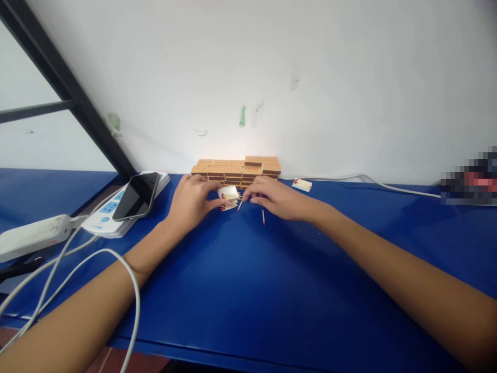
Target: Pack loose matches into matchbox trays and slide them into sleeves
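Note:
My left hand has its thumb and index finger closed around a small white matchbox tray. Red-tipped matches lie bunched in and along the tray's near side. My right hand is just to the right, palm down with curled fingers. Its thumb and index tip look apart. A single match slants at the index fingertip; whether they touch is unclear. Another loose match lies on the blue table below the right hand, red head toward me.
Stacked orange-brown matchboxes stand against the wall behind my hands. A white tray with matches lies at the back right. To the left, a phone rests on a power strip. White cables loop over my left forearm.

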Tool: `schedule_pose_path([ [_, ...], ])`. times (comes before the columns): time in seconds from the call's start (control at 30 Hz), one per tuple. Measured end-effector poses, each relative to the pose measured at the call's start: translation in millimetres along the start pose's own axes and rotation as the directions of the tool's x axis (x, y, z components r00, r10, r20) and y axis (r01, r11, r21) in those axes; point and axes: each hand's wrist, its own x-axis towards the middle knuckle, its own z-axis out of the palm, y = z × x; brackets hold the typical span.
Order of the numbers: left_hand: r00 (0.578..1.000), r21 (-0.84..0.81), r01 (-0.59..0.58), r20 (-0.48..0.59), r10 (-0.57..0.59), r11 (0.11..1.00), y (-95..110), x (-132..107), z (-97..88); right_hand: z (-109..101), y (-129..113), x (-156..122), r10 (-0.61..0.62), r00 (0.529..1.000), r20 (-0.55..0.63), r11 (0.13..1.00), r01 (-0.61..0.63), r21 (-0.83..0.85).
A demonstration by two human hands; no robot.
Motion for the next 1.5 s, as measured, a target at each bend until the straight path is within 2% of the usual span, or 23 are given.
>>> schedule_pose_path([
  [0.17, 1.0, -0.009, 0.01, -0.001, -0.01, 1.0, -4.5, -0.9, 1.2, 7.8, 1.9, 0.7, 0.039, 0.999, -0.032, 0.996, -0.041, -0.081],
  [0.4, 1.0, -0.043, 0.018, -0.017, -0.019, 0.999, -5.6, -0.1, 2.3, 20.4, 1.9, -0.6, 0.052, 0.999, -0.014, 0.991, -0.053, -0.126],
  [0.7, 1.0, -0.028, 0.011, -0.022, -0.012, 1.0, -5.2, -0.5, 2.1, 4.0, 5.8, -1.5, 0.019, 1.0, -0.002, 0.994, -0.019, -0.103],
  [0.97, 1.0, -0.028, 0.007, -0.01, -0.007, 1.0, -7.3, -1.4, 3.6, 12.5, 5.5, -0.7, 0.068, 0.996, 0.058, 0.995, -0.063, -0.073],
  [1.07, 1.0, -0.02, -0.002, -0.013, 0.002, 1.0, -7.3, -1.9, 3.8, 4.0, 7.1, -3.3, 0.08, 0.991, 0.11, 0.995, -0.072, -0.073],
  [1.23, 1.0, -0.046, 0.005, -0.014, -0.006, 0.999, -6.2, -2.0, 3.3, -18.2, 12.5, -9.1, 0.045, 0.962, 0.27, 0.999, -0.036, -0.038],
  [1.37, 1.0, -0.031, 0.0, -0.018, 0.0, 1.0, -6.2, -1.8, 3.2, -29.4, 13.4, -12.1, 0.021, 0.953, 0.302, 1.0, -0.015, -0.025],
  [1.5, 1.0, -0.013, -0.008, -0.014, 0.008, 1.0, -6.0, -1.7, 3.2, -36.0, 12.0, -13.7, 0.069, 0.935, 0.347, 0.998, -0.068, -0.014],
])
